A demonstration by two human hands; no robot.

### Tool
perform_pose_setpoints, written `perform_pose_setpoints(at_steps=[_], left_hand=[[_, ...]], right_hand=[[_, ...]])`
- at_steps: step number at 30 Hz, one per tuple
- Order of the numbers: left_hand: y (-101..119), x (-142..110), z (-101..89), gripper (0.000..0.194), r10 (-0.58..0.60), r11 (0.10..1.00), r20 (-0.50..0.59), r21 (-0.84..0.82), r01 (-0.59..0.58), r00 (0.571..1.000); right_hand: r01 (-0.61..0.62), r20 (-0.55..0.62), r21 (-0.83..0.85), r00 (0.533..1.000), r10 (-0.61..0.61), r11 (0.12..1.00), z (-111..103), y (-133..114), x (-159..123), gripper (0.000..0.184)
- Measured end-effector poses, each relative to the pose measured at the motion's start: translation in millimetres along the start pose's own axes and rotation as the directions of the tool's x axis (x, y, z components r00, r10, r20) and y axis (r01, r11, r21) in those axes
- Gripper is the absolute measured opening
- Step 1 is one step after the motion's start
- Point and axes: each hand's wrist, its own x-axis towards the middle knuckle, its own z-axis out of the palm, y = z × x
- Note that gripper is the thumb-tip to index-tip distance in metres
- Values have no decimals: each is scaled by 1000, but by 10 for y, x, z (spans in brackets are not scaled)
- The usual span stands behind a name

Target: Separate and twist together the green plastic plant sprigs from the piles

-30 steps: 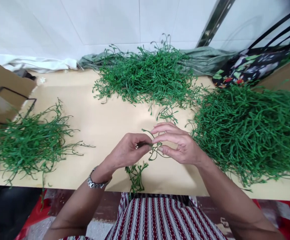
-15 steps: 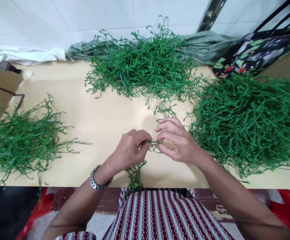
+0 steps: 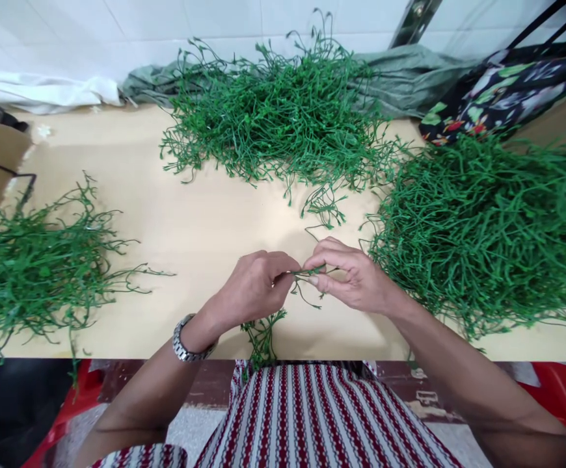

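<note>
Stems (image 3: 304, 275) pinched just below the frame's centre.
Left hand (image 3: 256, 286) and right hand (image 3: 356, 276) each grip them, thumb to fingers; a green pile (image 3: 283, 123) lies at upper middle.

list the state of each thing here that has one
left hand: pinching green strands
right hand: pinching the same strands
left pile: loose, tangled
far pile: loose, tangled
right pile: heaped, tangled
wristwatch: worn on left wrist
white cloth: crumpled
grey-green cloth: crumpled
</note>
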Motion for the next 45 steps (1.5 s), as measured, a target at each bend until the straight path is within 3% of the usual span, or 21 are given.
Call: perform_pose_setpoints(at_steps=[3,6,12,18,22,26,30,33,35,38,42,45], left_hand=[[-15,17,1,22,11,999,38,-43,-10,999],[-47,29,2,23,33,999,44,-37,-31,999],[-80,17,12,21,103,978,90,170,-117,991],[-51,3,47,20,118,951,146,269,-154,982],[-31,-22,96,19,171,932,178,288,-218,969],[-15,-100,4,20,202,923,205,287,-256,958],[-22,-147,-188,25,156,966,145,183,-181,977],[-43,-81,-189,23,71,994,116,80,-80,991],[-69,-14,-125,21,-18,999,123,-43,24,992],[-108,55,-28,18,-134,949,135,-269,166,982],[-122,71,33,15,-157,862,123,-467,197,980],[-109,63,53,14,-128,840,75,-522,148,989]], right_hand=[[-75,36,179,997,70,981,15,28,-24,11],[-98,68,186,994,87,978,21,34,-31,11],[70,121,-193,992,-47,979,-25,61,-34,20],[180,178,-628,980,-85,757,-53,27,-71,15],[279,276,-719,955,-106,636,-63,-69,-79,18],[355,351,-722,928,-127,594,-222,-65,-100,23],[215,150,-781,976,-157,587,-492,-17,-143,22],[157,52,-663,985,-164,732,-533,-54,-132,13],[89,-76,-504,986,-147,859,-455,-82,-108,12],[-36,-223,-217,975,-13,976,-257,-86,-61,13],[-77,-197,33,977,82,996,0,-49,-1,20],[-118,-68,167,989,131,979,130,-22,0,26]])
